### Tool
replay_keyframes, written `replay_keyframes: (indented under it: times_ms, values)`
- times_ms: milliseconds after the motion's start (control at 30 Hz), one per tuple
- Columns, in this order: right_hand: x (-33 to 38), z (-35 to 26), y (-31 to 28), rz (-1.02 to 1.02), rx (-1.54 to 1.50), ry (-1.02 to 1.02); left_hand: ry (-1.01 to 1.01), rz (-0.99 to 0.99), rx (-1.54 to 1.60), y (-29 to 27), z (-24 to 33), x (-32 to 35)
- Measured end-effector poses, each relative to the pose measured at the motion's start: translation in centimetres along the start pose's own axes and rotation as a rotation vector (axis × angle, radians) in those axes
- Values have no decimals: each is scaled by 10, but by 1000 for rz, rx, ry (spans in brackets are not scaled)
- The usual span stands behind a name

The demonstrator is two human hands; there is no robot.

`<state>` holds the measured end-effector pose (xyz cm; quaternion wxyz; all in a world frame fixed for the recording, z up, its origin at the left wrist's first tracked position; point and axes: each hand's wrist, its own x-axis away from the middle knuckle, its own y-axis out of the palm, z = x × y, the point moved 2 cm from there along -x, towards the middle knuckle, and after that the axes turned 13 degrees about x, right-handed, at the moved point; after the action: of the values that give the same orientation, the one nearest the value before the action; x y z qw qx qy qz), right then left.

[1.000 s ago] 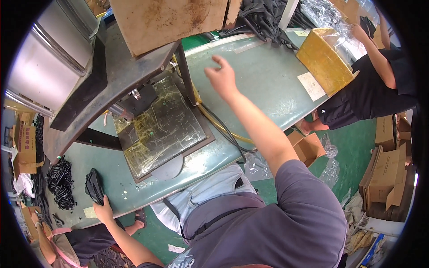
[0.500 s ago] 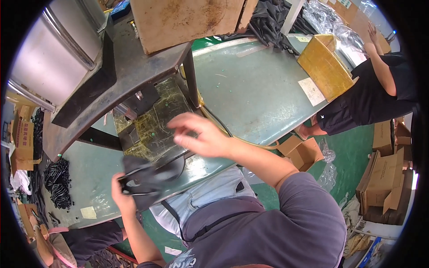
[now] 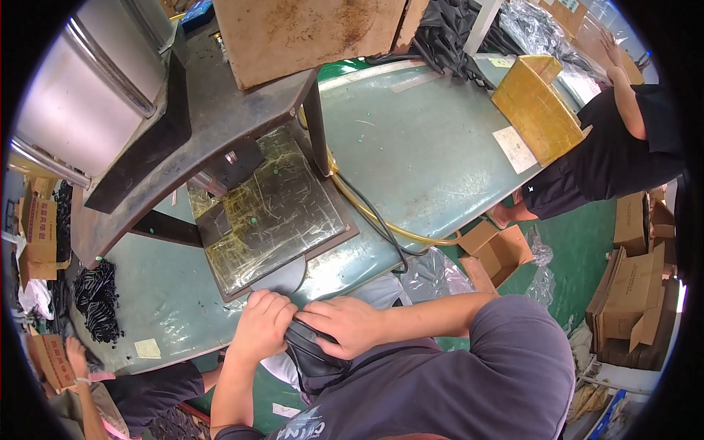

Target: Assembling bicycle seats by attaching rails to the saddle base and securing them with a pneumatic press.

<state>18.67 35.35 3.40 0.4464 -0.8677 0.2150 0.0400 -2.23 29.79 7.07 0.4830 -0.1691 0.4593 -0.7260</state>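
Note:
A floppy black piece with a smooth, leather-like surface [image 3: 314, 359] is bunched between my hands, close to my body at the bench's front edge. My left hand [image 3: 262, 326] grips its upper left side, fingers curled over. From the right, my right hand [image 3: 339, 325] is closed on the same piece, its fingers bent into a fold. What kind of article it is does not show, as my hands cover much of it. Just beyond my hands lies the press's flat base plate [image 3: 290, 227], covered in scratched, yellowed tape, with a dark rounded tab at its near edge.
The press frame [image 3: 242, 110] stands over the plate at the left. A hose [image 3: 374, 220] and a cable cross the bench [image 3: 411, 139]. A yellow bin [image 3: 535, 110] sits at the far right, beside another person. Black strips [image 3: 95, 301] are heaped left. An open carton [image 3: 495, 253] stands on the floor.
My left hand has brought the black piece rightward and nearer my body. My right hand has come down from over the plate and taken hold of it.

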Motion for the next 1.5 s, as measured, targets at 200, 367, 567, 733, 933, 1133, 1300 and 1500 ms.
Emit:
replay_keyframes:
  times_ms: [200, 367, 567, 733, 933, 1133, 1300, 1500]
  values:
    - [7, -7, -4, 111, 110, -20, 38, -40, -15, 0, 2, -2]
    - [10, -15, -6, 117, 91, 40, 40, -33, -5, -2, 4, -5]
    - [3, -9, -4, 175, 110, 54, 5, -21, 15, -7, 0, -12]
    - [-39, 27, -30, 398, 174, 142, -185, 454, -163, -14, -18, -28]
    - [-102, 82, -40, 539, 333, 217, -495, 889, 446, 6, -57, -41]
    - [-138, 108, -21, 557, 356, 257, -542, 871, 4, 12, -85, -79]
    - [-158, 123, -11, 632, 330, 228, -580, 935, -62, 11, -115, -86]
    - [-185, 135, -11, 693, 381, 192, -467, 1011, -99, 5, -151, -90]
